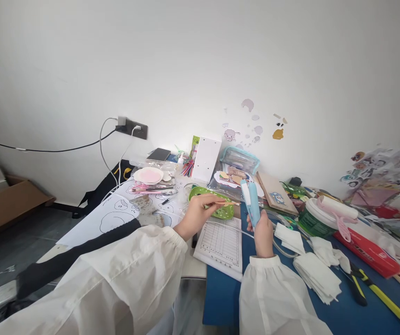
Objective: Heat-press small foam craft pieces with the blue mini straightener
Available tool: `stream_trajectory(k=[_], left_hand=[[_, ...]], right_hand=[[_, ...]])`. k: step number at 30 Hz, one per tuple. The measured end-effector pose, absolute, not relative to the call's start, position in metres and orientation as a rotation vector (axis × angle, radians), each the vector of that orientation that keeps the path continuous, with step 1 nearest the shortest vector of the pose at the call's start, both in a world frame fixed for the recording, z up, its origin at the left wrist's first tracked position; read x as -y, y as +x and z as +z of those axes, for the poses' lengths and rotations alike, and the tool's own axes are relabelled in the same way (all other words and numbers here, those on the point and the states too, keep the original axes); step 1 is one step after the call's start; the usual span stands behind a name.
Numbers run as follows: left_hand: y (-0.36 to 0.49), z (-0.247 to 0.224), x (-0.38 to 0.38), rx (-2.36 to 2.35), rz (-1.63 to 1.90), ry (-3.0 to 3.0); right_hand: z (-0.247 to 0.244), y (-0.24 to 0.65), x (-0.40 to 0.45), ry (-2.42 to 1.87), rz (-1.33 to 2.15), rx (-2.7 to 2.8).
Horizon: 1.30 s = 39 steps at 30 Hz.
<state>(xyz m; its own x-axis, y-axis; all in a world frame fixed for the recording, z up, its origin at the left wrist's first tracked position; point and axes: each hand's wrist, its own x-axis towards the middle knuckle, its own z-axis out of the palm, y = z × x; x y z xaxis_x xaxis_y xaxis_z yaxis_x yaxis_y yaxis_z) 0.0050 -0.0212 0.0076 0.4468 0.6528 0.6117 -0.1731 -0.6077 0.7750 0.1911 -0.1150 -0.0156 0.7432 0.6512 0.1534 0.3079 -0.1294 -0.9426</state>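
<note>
My left hand is closed in a pinch on a thin, pale orange strip, which points right. The strip's exact kind is too small to make out. Wrapped round a light blue mini hair straightener is my right hand; its two arms stand upright, slightly apart at the top. The strip's far end is just left of the straightener, with a gap between them. Beneath my left hand lies a green spotted tray, partly hidden by the fingers. A printed grid sheet lies below the tray.
White tissues, yellow-black pliers, a red box and a green-white tub crowd the right. On the left are drawing sheets and a pink-centred dish. A white box stands behind. A cord runs near my right wrist.
</note>
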Motion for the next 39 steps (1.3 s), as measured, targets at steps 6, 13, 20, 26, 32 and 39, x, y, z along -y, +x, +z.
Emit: stream_trajectory(k=[6, 13, 20, 26, 32, 39], left_hand=[[0.004, 0.005, 0.021, -0.368, 1.321, 1.905], [0.004, 0.007, 0.022, -0.413, 1.282, 1.875], [0.009, 0.005, 0.024, -0.468, 1.086, 1.740], [0.009, 0.005, 0.020, -0.490, 1.043, 1.654], [0.009, 0.006, 0.018, -0.510, 1.018, 1.624], [0.007, 0.011, 0.020, -0.487, 0.996, 1.600]], right_hand=[[-0.016, 0.191, 0.115, -1.717, 0.352, 0.773], [-0.015, 0.192, 0.114, -1.741, 0.360, 0.775], [-0.015, 0.192, 0.114, -1.770, 0.372, 0.784], [-0.012, 0.187, 0.113, -1.804, 0.354, 0.793], [-0.010, 0.182, 0.112, -1.827, 0.373, 0.798], [-0.008, 0.181, 0.113, -1.828, 0.386, 0.785]])
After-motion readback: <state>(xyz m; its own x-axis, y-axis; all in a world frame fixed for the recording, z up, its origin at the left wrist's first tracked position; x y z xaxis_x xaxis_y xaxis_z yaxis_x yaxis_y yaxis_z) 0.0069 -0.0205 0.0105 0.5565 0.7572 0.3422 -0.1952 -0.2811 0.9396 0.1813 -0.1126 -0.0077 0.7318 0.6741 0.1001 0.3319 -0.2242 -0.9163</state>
